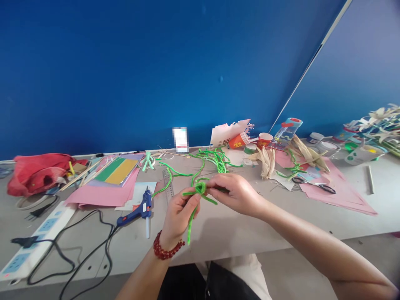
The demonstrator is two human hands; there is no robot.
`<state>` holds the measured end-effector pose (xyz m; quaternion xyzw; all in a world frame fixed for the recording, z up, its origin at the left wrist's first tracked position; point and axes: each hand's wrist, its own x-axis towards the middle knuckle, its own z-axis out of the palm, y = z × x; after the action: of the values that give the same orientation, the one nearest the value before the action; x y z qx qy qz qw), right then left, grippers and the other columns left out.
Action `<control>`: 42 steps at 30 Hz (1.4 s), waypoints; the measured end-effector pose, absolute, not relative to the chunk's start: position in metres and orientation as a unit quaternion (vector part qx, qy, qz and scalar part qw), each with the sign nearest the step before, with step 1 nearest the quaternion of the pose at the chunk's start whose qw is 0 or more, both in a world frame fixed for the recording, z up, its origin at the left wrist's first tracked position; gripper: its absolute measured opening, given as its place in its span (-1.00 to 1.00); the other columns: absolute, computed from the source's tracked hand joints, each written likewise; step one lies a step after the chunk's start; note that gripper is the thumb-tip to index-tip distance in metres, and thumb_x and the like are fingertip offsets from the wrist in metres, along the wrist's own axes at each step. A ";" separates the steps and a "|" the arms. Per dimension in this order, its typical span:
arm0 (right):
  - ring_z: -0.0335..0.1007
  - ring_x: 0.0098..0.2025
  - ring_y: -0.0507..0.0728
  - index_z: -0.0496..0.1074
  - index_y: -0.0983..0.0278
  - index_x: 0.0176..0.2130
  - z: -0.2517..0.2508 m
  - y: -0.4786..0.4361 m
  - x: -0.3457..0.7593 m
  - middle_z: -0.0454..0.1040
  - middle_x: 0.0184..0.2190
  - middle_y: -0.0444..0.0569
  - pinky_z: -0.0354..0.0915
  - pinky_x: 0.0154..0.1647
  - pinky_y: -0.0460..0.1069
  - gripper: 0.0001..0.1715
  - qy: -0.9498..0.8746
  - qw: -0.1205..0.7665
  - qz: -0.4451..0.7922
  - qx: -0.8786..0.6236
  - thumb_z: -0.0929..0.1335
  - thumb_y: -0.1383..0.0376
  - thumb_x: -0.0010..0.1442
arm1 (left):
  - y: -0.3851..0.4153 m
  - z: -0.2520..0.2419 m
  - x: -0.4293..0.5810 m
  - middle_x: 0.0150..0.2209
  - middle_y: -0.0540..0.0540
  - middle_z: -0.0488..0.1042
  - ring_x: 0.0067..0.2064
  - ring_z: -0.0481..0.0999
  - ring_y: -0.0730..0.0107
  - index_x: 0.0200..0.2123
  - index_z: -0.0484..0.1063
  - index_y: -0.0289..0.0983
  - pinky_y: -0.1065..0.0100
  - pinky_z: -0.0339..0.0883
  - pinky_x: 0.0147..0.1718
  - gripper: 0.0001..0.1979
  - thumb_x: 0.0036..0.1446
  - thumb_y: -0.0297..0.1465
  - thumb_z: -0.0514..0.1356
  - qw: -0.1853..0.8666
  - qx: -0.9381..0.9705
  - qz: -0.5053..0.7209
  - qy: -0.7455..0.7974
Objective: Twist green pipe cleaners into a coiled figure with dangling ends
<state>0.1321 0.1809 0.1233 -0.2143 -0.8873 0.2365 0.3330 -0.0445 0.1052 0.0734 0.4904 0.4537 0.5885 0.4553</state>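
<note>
Between my two hands is a figure of bent green pipe cleaners (201,188), with a small loop at its middle and loose ends sticking out, one hanging down. My left hand (183,210), with a red bead bracelet (167,250) at the wrist, pinches it from the left. The fingers of my right hand (231,191) are closed on its right side by the loop; their tips are partly hidden. Beyond my hands lies a tangled heap of green pipe cleaners (215,158). A clear ruler (168,183) and single green stems lie left of the heap.
A blue glue gun (137,211) rests at left, its cord running near a white power strip (40,237). Pink sheets (103,193) and a red cloth (39,171) are farther left. At right are scissors (315,185), dried husks (266,162) and paper cups (239,140).
</note>
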 end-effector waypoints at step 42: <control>0.44 -0.42 -0.02 0.50 0.30 -0.36 0.169 0.211 0.136 0.50 -0.47 -0.18 0.32 -0.38 -0.13 -0.93 -0.889 0.044 0.439 -0.119 0.47 0.35 0.14 | 0.091 0.108 -0.059 -0.59 0.07 0.25 -0.55 0.19 0.46 -0.42 0.44 -0.23 0.39 0.00 -0.50 -0.75 0.30 -0.37 0.07 0.276 0.798 0.245 0.476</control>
<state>0.1357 0.2107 0.1692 -0.1190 -0.8893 0.4394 0.0438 -0.0588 0.0911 0.1083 0.7983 0.4761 0.2447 0.2759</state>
